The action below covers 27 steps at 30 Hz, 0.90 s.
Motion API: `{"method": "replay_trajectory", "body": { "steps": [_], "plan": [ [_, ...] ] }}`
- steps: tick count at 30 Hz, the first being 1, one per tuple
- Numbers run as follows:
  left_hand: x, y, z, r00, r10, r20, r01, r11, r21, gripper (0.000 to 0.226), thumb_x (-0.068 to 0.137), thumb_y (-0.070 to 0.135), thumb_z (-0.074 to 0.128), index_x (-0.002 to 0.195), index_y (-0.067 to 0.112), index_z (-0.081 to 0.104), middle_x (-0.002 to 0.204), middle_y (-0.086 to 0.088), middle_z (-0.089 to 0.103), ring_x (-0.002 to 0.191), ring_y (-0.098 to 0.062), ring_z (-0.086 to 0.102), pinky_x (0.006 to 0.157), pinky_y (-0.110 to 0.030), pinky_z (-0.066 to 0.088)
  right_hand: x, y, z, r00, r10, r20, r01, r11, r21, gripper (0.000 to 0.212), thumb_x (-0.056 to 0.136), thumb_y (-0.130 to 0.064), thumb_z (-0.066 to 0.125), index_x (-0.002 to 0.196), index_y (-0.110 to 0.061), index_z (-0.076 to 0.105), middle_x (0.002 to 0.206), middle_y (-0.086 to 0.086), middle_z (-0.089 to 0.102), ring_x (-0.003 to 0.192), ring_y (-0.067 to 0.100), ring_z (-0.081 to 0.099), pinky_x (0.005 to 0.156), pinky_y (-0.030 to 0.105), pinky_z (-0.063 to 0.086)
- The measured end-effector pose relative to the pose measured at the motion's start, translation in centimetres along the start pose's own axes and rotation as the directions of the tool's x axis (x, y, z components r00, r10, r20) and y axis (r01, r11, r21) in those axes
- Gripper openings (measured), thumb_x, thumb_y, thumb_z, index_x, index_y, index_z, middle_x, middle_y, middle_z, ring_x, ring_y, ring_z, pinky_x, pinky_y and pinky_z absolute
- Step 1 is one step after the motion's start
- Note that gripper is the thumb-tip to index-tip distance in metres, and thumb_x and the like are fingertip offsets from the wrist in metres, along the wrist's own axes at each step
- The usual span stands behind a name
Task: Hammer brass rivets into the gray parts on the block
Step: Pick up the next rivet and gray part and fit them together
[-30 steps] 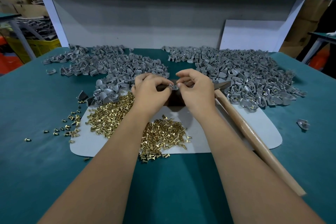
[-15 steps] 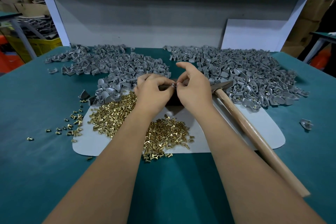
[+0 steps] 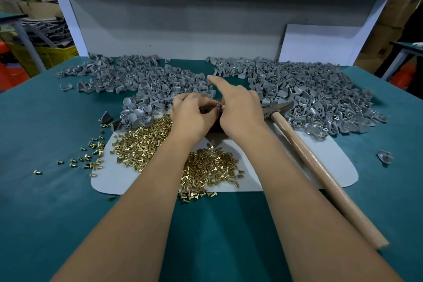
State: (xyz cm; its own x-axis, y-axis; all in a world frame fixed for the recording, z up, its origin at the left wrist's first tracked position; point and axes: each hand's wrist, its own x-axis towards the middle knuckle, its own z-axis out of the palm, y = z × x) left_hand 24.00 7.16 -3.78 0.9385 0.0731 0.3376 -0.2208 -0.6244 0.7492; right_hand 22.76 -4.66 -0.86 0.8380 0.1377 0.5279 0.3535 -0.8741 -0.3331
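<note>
My left hand and my right hand meet over a dark block, which they mostly hide. Together they pinch a small gray part between their fingertips. The right index finger sticks out straight toward the back. Brass rivets lie in a heap left of my left wrist, and a second heap sits between my forearms. The hammer lies just right of my right hand, its metal head beside my knuckles and its wooden handle running toward the front right.
A white mat on the teal table carries the rivets and hammer. Large piles of gray parts spread at the back left and back right. Stray rivets dot the table left; one gray part lies far right.
Both hands stayed over the block with the small part. My right index finger has lifted and straightened toward the back.
</note>
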Motion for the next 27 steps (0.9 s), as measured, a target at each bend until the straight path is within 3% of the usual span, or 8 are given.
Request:
{"method": "replay_trajectory", "body": {
  "steps": [4, 7, 11, 13, 18, 23, 27],
  "plan": [
    [-0.3, 0.1, -0.1, 0.999, 0.042, -0.008, -0.042, 0.999, -0.028, 0.009, 0.090, 0.030, 0.068, 0.097, 0.031, 0.073, 0.119, 0.011, 0.061, 0.128, -0.017, 0.027, 0.097, -0.032, 0.017, -1.0, 0.9, 0.5, 0.998, -0.022, -0.053, 0.023, 1.000, 0.021, 0.062, 0.085, 0.000, 0.056, 0.138, -0.031, 0.044, 0.110, -0.005, 0.063, 0.103, 0.018, 0.052, 0.096, 0.035, 0.034],
    [-0.4, 0.4, -0.2, 0.999, 0.036, -0.011, -0.037, 0.998, -0.045, 0.007, 0.089, 0.030, 0.069, 0.094, 0.035, 0.071, 0.116, 0.014, 0.061, 0.128, -0.016, 0.027, 0.095, -0.030, 0.016, -1.5, 1.9, 0.5, 0.997, 0.032, -0.074, -0.014, 0.972, 0.236, 0.054, 0.083, 0.000, 0.054, 0.130, -0.026, 0.053, 0.108, -0.007, 0.062, 0.098, 0.013, 0.055, 0.092, 0.034, 0.044],
    [-0.5, 0.6, -0.3, 0.999, 0.041, -0.007, -0.041, 0.997, -0.072, 0.014, 0.088, 0.032, 0.069, 0.085, 0.045, 0.065, 0.104, 0.021, 0.059, 0.125, -0.017, 0.029, 0.104, -0.036, 0.022, -1.4, 2.7, 0.5, 0.972, 0.200, -0.121, -0.131, 0.894, 0.428, 0.037, 0.078, 0.005, 0.049, 0.100, -0.017, 0.067, 0.096, -0.009, 0.059, 0.087, 0.007, 0.055, 0.079, 0.016, 0.043],
    [-0.6, 0.6, -0.3, 0.999, 0.033, -0.008, -0.034, 0.997, -0.075, 0.014, 0.088, 0.032, 0.069, 0.084, 0.045, 0.066, 0.104, 0.021, 0.060, 0.126, -0.018, 0.028, 0.102, -0.033, 0.021, -1.2, 2.8, 0.4, 0.961, 0.258, -0.094, -0.186, 0.863, 0.469, 0.030, 0.079, 0.003, 0.051, 0.088, -0.020, 0.068, 0.089, -0.011, 0.059, 0.085, 0.005, 0.055, 0.076, 0.016, 0.041],
    [-0.5, 0.6, -0.3, 1.000, 0.023, 0.006, -0.022, 0.997, -0.069, 0.015, 0.089, 0.033, 0.068, 0.085, 0.047, 0.064, 0.103, 0.020, 0.059, 0.129, -0.019, 0.028, 0.092, -0.029, 0.015, -0.8, 2.4, 0.5, 0.973, 0.225, -0.053, -0.185, 0.897, 0.402, 0.007, 0.082, -0.019, 0.069, 0.080, -0.025, 0.070, 0.086, -0.011, 0.062, 0.092, 0.015, 0.059, 0.086, 0.040, 0.048],
    [-0.6, 0.6, -0.3, 0.999, 0.034, -0.004, -0.034, 0.997, -0.074, 0.018, 0.088, 0.033, 0.069, 0.082, 0.048, 0.061, 0.102, 0.021, 0.059, 0.128, -0.019, 0.028, 0.095, -0.031, 0.018, -0.7, 2.1, 0.2, 0.977, 0.210, -0.037, -0.185, 0.920, 0.345, 0.017, 0.084, -0.021, 0.069, 0.072, -0.032, 0.062, 0.088, -0.006, 0.063, 0.094, 0.019, 0.057, 0.088, 0.045, 0.045],
    [-0.6, 0.6, -0.4, 0.999, 0.035, 0.009, -0.035, 0.998, -0.050, 0.015, 0.089, 0.032, 0.067, 0.086, 0.046, 0.063, 0.110, 0.017, 0.060, 0.129, -0.020, 0.028, 0.103, -0.035, 0.021, -0.4, 1.8, 0.1, 0.984, 0.180, -0.013, -0.172, 0.956, 0.236, 0.012, 0.087, -0.021, 0.065, 0.076, -0.027, 0.063, 0.088, -0.005, 0.059, 0.092, 0.020, 0.055, 0.087, 0.044, 0.045]
  ]
}}
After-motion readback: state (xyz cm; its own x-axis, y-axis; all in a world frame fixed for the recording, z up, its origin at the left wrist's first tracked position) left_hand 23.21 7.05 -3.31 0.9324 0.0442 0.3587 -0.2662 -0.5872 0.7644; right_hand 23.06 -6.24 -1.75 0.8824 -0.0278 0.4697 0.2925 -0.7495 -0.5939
